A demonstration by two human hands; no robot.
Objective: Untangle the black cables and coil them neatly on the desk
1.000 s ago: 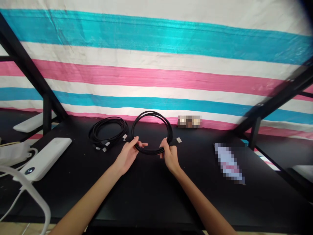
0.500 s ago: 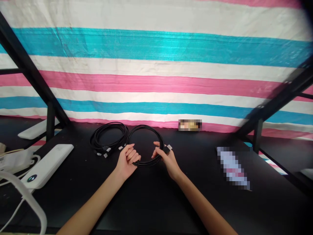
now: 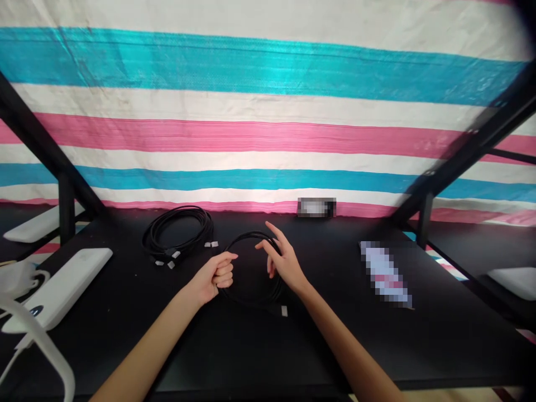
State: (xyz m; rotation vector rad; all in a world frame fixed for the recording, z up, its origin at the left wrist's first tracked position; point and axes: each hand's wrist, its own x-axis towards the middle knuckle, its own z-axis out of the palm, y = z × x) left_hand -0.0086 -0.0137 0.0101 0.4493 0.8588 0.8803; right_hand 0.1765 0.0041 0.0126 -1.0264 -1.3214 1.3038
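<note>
A black cable wound into a coil (image 3: 247,234) lies at the middle of the black table. My left hand (image 3: 216,278) is closed around the coil's left side, with the fingers curled in. At the coil's right side is my right hand (image 3: 280,258), its index finger and thumb stretched apart and its other fingers bent. Part of the coil's right side is hidden behind that hand. A metal plug (image 3: 284,311) shows at the coil's lower right. Behind and to the left lies a second coil of black cable (image 3: 151,237), with several metal plugs around it.
On the left are a white power bank (image 3: 75,282) and a thick white cable (image 3: 54,346). A blurred small box (image 3: 316,207) stands by the striped sheet (image 3: 268,134) at the back. Another blurred flat item (image 3: 385,273) lies to the right. Black frame bars (image 3: 460,145) slant up at both sides.
The coil has come lower onto the table, and its plug now lies at the lower right. My right hand has let go and spread its fingers. The view has shifted slightly right.
</note>
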